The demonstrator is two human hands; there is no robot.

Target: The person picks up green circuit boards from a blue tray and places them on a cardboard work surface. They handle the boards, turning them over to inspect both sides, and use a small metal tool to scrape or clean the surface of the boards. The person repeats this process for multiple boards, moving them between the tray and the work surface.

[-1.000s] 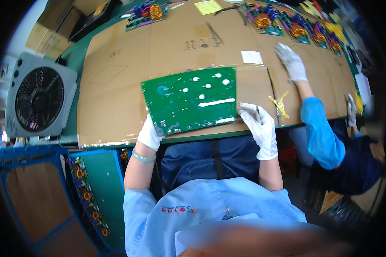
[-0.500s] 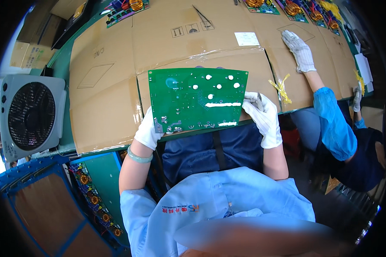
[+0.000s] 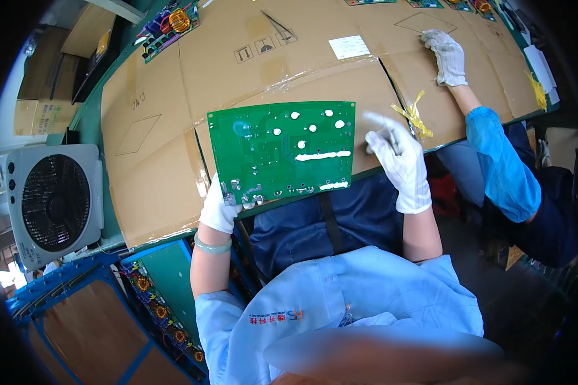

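Note:
A green printed circuit board is held up over the table's near edge, its solder side facing me. White blobs and a long white strip lie on that side. My gloved left hand grips the board at its lower left corner; the fingers behind it are hidden. Just off the board's right edge, my gloved right hand is raised with its forefinger stretched out and its thumb apart. Nothing shows between those fingers.
Brown cardboard covers the table, with tweezers and a white paper label on it. A grey fan stands left. A co-worker's gloved hand rests at right. Populated boards lie at the far edge.
My right hand has let go of the board's right edge and moved away from it, forefinger extending. The board stays in my left hand; the whole view has shifted slightly.

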